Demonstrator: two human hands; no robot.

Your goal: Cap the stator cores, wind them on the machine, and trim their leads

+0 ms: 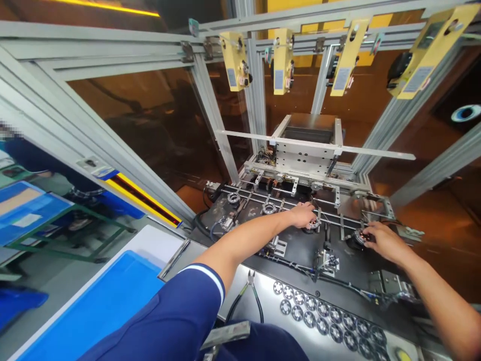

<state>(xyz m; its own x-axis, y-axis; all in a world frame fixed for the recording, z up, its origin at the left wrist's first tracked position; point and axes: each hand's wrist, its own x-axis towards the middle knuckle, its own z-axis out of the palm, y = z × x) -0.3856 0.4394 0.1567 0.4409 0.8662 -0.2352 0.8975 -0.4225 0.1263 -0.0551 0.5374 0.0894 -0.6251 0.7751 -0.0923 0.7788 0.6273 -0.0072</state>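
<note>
Navy fabric sleeve (161, 313) nearest. Left grip (312, 216) curled at round metal fixture (312, 227), right grip (367, 237) at dark round fixture (356, 239); can't tell if clenched. Black worktop (296, 253), brown-tinted panels (150, 118).

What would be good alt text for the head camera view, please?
A bare left hand and right hand touch two round fixtures on a black machine bed inside a metal frame. Nearer the camera, pliers lie beside rows of small round parts on a metal surface; four yellow units hang above.
</note>
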